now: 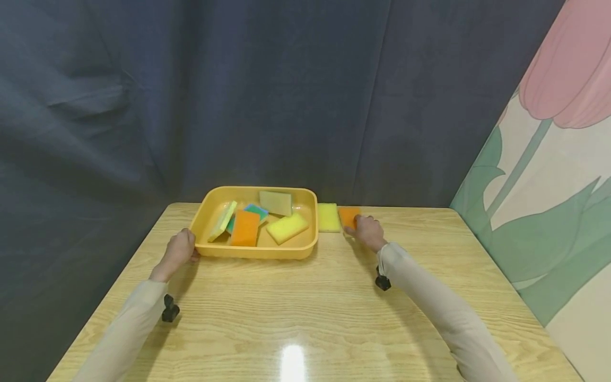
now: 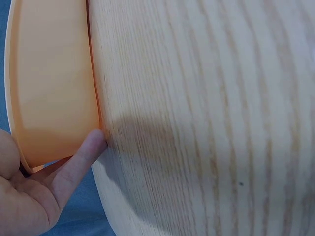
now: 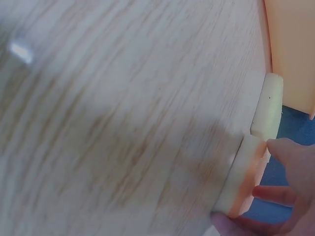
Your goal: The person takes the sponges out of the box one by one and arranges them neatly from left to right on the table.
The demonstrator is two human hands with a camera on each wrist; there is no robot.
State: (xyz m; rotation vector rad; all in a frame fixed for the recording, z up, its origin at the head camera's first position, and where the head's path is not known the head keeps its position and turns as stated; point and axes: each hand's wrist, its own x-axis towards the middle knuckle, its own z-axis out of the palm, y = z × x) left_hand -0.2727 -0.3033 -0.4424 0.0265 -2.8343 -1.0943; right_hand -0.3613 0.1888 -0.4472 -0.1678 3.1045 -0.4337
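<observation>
At the left end of a yellow plastic bin, my left hand grips the near corner. In the left wrist view a finger lies along the bottom of the bin's wall, with the rest of the hand around the rim. My right hand holds an orange sponge by its edges, low at the table's far edge. The right wrist view shows its pale and orange layers, fingers on both ends. Beside it, next to the bin, lies a yellow sponge.
Inside the bin are several sponges: an orange one, yellow ones, a green-and-blue one and a pale greenish one against the back wall. A dark curtain hangs behind the wooden table.
</observation>
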